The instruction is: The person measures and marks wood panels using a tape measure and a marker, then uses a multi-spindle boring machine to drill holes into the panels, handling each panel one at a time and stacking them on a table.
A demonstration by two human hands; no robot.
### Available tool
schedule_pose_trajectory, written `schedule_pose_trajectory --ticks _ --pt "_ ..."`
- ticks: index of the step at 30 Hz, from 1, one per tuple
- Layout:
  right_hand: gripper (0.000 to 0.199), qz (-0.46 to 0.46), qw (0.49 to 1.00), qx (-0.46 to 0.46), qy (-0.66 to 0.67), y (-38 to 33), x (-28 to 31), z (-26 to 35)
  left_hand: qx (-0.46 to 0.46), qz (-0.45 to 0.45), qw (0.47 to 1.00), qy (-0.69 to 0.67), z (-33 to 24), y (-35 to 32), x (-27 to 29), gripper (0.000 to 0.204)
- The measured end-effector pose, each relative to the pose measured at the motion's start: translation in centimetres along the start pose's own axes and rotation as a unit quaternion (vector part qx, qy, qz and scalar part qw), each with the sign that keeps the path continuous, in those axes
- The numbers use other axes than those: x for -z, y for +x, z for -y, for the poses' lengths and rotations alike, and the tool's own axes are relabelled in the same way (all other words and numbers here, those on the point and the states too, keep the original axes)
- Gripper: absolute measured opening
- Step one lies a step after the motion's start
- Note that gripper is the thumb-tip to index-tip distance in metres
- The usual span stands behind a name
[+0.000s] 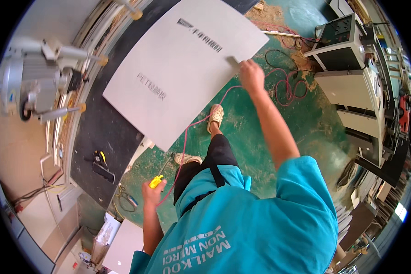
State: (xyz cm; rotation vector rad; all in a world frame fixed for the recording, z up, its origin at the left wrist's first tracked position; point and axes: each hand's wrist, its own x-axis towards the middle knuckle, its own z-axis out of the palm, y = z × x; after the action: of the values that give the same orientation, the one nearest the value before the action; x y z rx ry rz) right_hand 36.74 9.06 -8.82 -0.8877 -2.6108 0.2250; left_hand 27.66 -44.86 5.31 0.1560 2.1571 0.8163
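A large white board point(187, 91) with dark printing lies at an angle on a black table point(96, 141) in front of me. My left hand point(151, 192), low beside my leg, is closed around a yellow air blow gun point(155, 181). Its thin metal nozzle points up toward the board's near corner, and a pink hose point(186, 137) runs from beside that hand. At the board's right edge, my right hand point(251, 76) has its fingers curled together. A small grey-brown piece point(233, 60), blurred, shows at its fingertips; its kind is unclear.
On the table's near left lie a phone point(103, 172) and a tape measure point(99, 158). A machine with a motor point(32, 84) and rollers stands along the left. White cabinets point(351, 93) stand at the right. Hose loops point(293, 89) and sawdust lie on the green floor point(269, 150).
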Motion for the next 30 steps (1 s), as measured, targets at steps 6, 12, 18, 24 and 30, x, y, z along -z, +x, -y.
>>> schedule_pose_trajectory --ticks 6,12,18,24,30 --pt "0.017 0.114 0.987 0.061 0.096 -18.6 -3.0 28.2 0.006 -0.047 0.997 -0.066 11.5 -4.1 3.4 0.033" --pt "0.020 0.394 0.866 0.211 0.224 -31.2 -3.5 49.0 -0.034 -0.151 0.980 -0.125 17.7 -8.2 7.8 0.026" --pt "0.025 0.062 0.988 -0.035 0.134 -13.7 -2.7 31.1 0.003 -0.128 0.983 -0.134 25.0 -11.7 8.2 0.028" --pt "0.015 0.148 0.983 -0.105 -0.031 -11.9 -0.8 25.7 0.017 -0.111 0.983 -0.148 23.8 -12.2 7.8 0.027" --pt "0.014 0.436 0.846 0.260 0.165 -34.1 -5.1 43.5 0.010 -0.140 0.981 -0.137 18.8 -10.3 8.9 0.026"
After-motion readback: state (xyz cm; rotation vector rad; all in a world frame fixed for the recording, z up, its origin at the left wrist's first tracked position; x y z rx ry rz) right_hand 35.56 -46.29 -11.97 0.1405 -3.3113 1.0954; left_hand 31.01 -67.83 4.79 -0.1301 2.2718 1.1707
